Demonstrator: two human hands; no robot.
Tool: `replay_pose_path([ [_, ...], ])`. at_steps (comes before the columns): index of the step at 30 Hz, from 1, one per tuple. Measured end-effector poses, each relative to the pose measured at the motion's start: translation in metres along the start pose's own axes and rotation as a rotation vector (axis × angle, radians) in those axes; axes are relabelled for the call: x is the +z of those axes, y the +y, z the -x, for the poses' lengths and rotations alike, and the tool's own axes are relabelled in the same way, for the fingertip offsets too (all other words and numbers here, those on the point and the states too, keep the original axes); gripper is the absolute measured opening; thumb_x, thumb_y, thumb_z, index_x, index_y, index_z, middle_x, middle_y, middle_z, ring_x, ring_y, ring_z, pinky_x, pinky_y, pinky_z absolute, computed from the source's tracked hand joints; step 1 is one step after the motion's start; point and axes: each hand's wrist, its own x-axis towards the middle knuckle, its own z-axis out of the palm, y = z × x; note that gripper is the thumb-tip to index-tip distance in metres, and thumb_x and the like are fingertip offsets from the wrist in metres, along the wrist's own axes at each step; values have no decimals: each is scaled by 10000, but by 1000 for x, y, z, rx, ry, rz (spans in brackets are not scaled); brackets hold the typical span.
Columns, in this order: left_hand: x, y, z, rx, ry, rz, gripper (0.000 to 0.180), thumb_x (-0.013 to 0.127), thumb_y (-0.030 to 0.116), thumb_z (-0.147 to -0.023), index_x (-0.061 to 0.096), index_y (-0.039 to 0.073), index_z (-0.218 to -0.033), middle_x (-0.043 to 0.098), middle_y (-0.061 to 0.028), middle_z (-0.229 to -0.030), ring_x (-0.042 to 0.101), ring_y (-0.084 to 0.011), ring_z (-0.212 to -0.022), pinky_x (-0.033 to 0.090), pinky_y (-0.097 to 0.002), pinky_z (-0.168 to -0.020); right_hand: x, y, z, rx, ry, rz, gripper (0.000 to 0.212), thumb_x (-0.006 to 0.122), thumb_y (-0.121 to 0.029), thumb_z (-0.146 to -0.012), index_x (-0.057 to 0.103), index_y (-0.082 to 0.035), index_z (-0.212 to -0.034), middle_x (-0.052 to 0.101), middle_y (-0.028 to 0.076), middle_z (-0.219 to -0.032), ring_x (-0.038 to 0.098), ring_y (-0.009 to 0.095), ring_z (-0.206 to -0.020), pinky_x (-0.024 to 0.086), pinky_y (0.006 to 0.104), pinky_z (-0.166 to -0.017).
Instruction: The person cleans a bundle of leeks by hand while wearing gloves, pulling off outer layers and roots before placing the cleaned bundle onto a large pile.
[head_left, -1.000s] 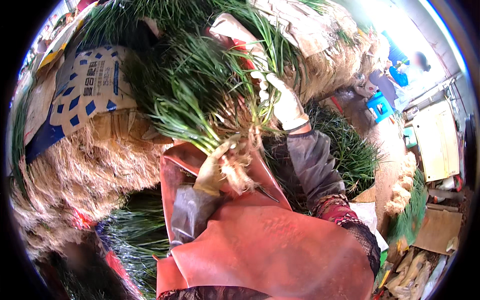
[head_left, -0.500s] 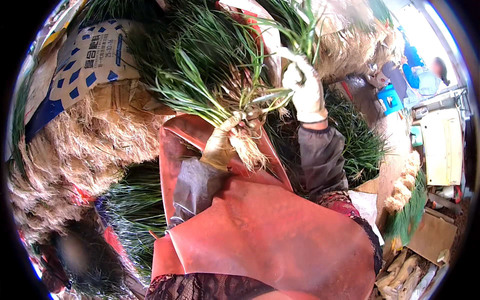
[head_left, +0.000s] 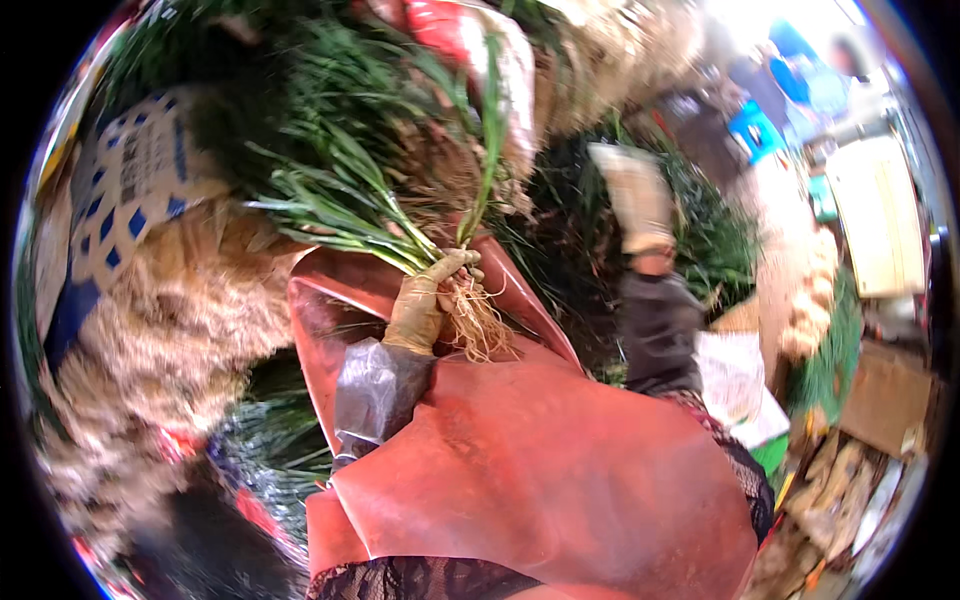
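My left hand (head_left: 418,308), in a yellowish glove, is closed round a small bunch of green plants (head_left: 385,225). The long narrow leaves fan up and to the left, with one upright clump at the right, and the pale stringy roots (head_left: 482,325) hang below my fingers. An orange-red apron (head_left: 540,460) spreads over my lap right under them. My right hand (head_left: 637,205), in a pale glove, is raised apart from the bunch over a heap of dark green plants (head_left: 715,230). Motion smears its fingers, so whether it holds anything does not show.
Left of me a tall stack of plants shows its pale roots (head_left: 190,300), partly under a white and blue printed sack (head_left: 135,180). More leafy plants (head_left: 340,90) lie ahead. At the right are a blue stool (head_left: 757,130), a wooden board (head_left: 877,215) and cardboard (head_left: 885,400). A person (head_left: 825,80) is farther back.
My right hand has moved away from the upper leaves, right and down, and is now blurred. My left hand keeps its hold on the bunch. The whole view has shifted slightly.
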Motion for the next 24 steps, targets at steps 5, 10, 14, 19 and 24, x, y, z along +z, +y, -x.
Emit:
replay_pose_path([
  [5,0,-12,-2,-17,98,81,148,634,106,-848,622,13,-964,621,-52,-764,604,-140,-690,519,-266,-626,144,-81,72,-163,-413,-268,251,582,-221,-889,586,-6,-1019,623,173,-907,615,293,-817,498,363,-709],
  [10,5,-5,9,124,48,243,135,635,178,-870,605,72,-948,600,-2,-762,581,-129,-652,528,-307,-654,129,-101,88,69,-438,-754,191,544,-124,-931,597,-17,-1081,636,18,-809,603,115,-739,480,252,-631],
  [14,15,4,16,190,-48,174,322,564,168,-920,533,-1,-1192,581,-8,-845,523,-56,-687,528,-272,-778,98,-55,70,-41,-81,-512,152,536,-143,-894,626,-48,-971,621,76,-808,597,192,-683,492,341,-620],
  [19,-23,-7,1,171,-181,265,379,546,169,-924,456,3,-1252,628,-125,-1073,604,-213,-1007,509,-460,-892,-78,40,52,508,11,872,279,547,-274,-855,673,-100,-1033,665,135,-899,648,299,-790,505,418,-726],
  [24,-19,-3,11,68,-267,242,251,551,171,-908,571,-19,-1071,619,-122,-1021,586,-277,-1054,499,-469,-903,3,-8,47,153,-328,17,433,557,-404,-890,614,-28,-1096,625,138,-1065,618,254,-919,496,385,-802],
])
